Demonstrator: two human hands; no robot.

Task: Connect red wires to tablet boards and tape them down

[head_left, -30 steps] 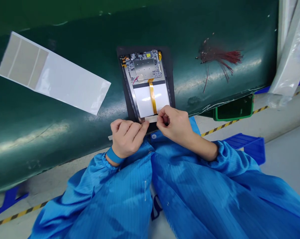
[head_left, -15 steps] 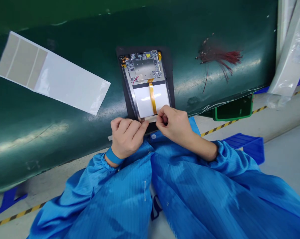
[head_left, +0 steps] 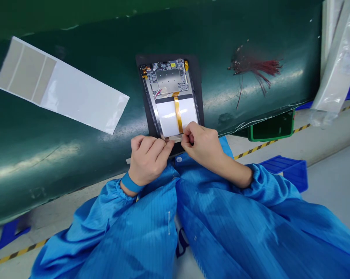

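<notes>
An opened tablet [head_left: 192,101] lies on a dark mat at the table's near edge, its inside facing up. Its circuit board [head_left: 167,79] is at the far end, and a white battery [head_left: 166,118] with an amber tape strip [head_left: 178,112] across it is nearer me. Along the near edge of the battery runs a pale adhesive strip [head_left: 175,138]. At its left end my left hand [head_left: 148,159] is closed, thumb and fingertip on it. My right hand [head_left: 203,144] pinches the right end; its fingertips are partly hidden.
To the left lies a white backing sheet [head_left: 81,99] with several beige adhesive pieces at one end. A bundle of thin red wires [head_left: 259,66] rests to the right. Clear plastic packaging [head_left: 336,73] lies at the far right. Below the edge are a green bin [head_left: 272,127] and a blue bin [head_left: 291,170].
Both hands have barely shifted; the left moved slightly right. The pale strip appears a little lower against the tablet's near end. Everything else stays in place.
</notes>
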